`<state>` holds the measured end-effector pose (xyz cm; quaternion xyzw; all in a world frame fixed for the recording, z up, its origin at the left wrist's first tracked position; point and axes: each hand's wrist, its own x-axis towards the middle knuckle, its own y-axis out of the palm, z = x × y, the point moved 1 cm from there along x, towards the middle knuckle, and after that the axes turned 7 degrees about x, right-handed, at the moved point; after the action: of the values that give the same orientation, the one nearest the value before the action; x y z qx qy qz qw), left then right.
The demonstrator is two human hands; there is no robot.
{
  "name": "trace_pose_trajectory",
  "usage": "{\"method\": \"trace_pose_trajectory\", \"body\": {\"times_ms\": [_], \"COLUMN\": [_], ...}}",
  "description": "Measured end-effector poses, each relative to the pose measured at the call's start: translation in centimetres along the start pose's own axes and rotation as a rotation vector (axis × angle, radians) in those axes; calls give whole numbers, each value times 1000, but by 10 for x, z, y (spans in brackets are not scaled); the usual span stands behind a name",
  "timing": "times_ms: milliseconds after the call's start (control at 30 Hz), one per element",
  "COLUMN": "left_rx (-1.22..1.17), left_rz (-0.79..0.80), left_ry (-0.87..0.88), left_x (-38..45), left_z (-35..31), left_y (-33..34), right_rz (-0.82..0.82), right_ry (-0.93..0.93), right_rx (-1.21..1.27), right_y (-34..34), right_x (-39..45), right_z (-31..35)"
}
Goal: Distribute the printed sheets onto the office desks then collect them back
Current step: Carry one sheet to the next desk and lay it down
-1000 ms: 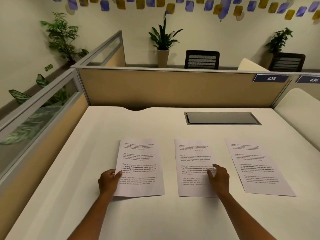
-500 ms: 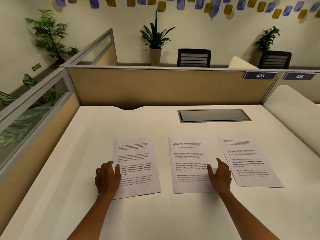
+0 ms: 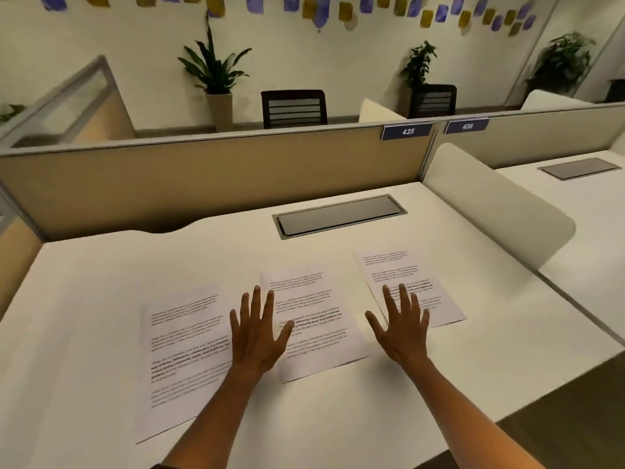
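White desk (image 3: 101, 282) holds three thin, floppy, slippery sheets (image 3: 314, 319). Left hand (image 3: 257, 336) and right hand (image 3: 402, 328) spread wide, holding nothing. Pinch edges.

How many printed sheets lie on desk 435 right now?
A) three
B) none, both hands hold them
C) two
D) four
A: three lie flat in a row on the desk, the left sheet, the middle sheet and the right sheet, while the left hand and the right hand are spread open, gripping nothing.
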<state>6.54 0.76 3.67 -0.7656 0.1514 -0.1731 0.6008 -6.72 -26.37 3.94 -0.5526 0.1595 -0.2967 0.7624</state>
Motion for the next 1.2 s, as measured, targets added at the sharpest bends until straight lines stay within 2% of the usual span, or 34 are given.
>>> {"method": "trace_pose_trajectory", "body": {"times_ms": [233,433,733,900,1033,1200], "left_rx": [28,23,58,54,55,51], "left_rz": [37,82,167,286,403,442], "left_ry": [61,31,6,30,73,89], "left_x": [21,36,63,56,52,56], "left_z": [-67,-121,-212,-245,-254,-253], "left_y": [15,34,76,98,109,114], "right_rz": [18,55,191,302,292,279], "right_ry": [59,92,124,44,-39,-58], "right_rx": [34,82,137,133,161,215], "right_y": [-10,-20,-26,-16,-8,1], "right_x": [19,48,101,115,121,119], "right_z": [-53,-115,-189,-211,-213,-209]}}
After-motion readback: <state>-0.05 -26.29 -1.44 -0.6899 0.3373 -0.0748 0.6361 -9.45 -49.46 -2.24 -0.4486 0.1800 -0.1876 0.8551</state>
